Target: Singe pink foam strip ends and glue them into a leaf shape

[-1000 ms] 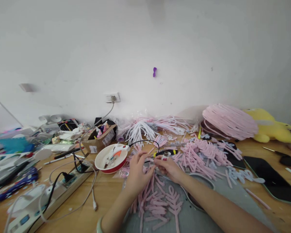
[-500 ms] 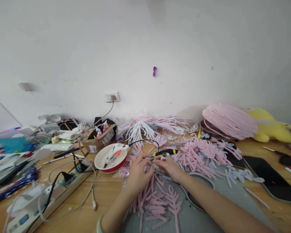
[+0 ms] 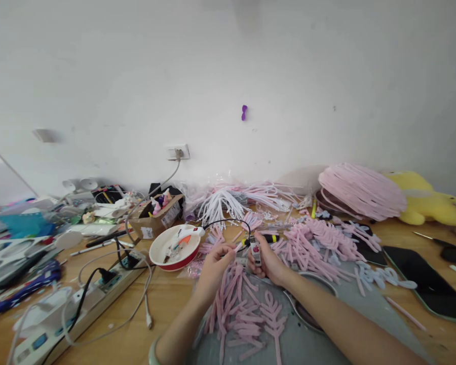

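My left hand (image 3: 215, 267) is closed in a pinch on a thin pink strip (image 3: 238, 246) that points up and right. My right hand (image 3: 270, 262) is closed round a small white tube with a red label (image 3: 255, 253), its tip close to the strip's end. Both hands hover over a grey mat (image 3: 307, 339) with several pink feather-shaped pieces (image 3: 247, 314) lying on it. A black tool with a yellow band (image 3: 268, 238) lies just behind my hands.
A red-and-white bowl (image 3: 174, 247) holding a glue gun sits left of my hands. A power strip (image 3: 79, 309) with cables lies at front left. A heap of pink pieces (image 3: 315, 243), a dark phone (image 3: 425, 281) and a yellow plush toy (image 3: 425, 203) are on the right.
My hands have lifted slightly off the mat. The right hand has turned the small tube upright, and the left hand has raised the pink strip toward it.
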A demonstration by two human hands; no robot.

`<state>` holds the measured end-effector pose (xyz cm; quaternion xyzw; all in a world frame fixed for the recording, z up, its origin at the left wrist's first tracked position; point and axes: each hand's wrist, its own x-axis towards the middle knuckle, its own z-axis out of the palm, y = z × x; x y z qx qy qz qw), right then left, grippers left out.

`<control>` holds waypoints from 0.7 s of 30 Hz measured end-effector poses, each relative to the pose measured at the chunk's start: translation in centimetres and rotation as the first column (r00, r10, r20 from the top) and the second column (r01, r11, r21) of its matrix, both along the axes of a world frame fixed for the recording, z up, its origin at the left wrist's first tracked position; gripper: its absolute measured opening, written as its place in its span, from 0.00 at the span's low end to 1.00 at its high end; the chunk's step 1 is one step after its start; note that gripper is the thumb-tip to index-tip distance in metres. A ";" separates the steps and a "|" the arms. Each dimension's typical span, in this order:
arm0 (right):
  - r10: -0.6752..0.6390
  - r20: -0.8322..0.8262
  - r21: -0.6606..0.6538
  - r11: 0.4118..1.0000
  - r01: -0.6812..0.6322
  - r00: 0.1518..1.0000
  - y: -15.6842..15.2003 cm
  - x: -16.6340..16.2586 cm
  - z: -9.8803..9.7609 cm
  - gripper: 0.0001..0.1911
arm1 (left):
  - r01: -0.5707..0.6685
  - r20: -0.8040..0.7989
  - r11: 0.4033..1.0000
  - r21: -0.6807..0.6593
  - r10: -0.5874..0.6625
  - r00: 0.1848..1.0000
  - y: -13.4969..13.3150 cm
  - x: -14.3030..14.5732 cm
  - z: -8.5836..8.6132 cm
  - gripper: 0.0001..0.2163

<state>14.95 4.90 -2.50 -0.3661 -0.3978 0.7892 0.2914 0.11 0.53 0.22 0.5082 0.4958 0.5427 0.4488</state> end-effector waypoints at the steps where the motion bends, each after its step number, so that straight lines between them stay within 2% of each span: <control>1: -0.011 0.006 0.030 0.999 0.010 1.000 -0.1 -0.1 0.0 0.34 | 0.021 0.046 1.000 -0.023 -0.020 0.999 -0.1 0.1 0.0 0.08; 7: -0.071 0.059 0.117 0.991 0.064 0.996 -0.5 -0.5 0.2 0.35 | 0.064 0.199 0.991 -0.117 -0.040 0.979 -0.1 0.3 -0.2 0.07; 14: 0.027 0.099 0.165 0.985 -0.043 0.995 -0.2 -0.6 -0.4 0.35 | 0.077 0.228 0.990 -0.114 -0.050 0.972 -0.1 0.3 -0.5 0.07; 21: 0.050 0.117 0.124 0.990 -0.065 0.992 -0.2 -0.6 -0.2 0.33 | 0.064 0.206 0.992 -0.113 -0.040 0.978 -0.1 0.4 -0.6 0.07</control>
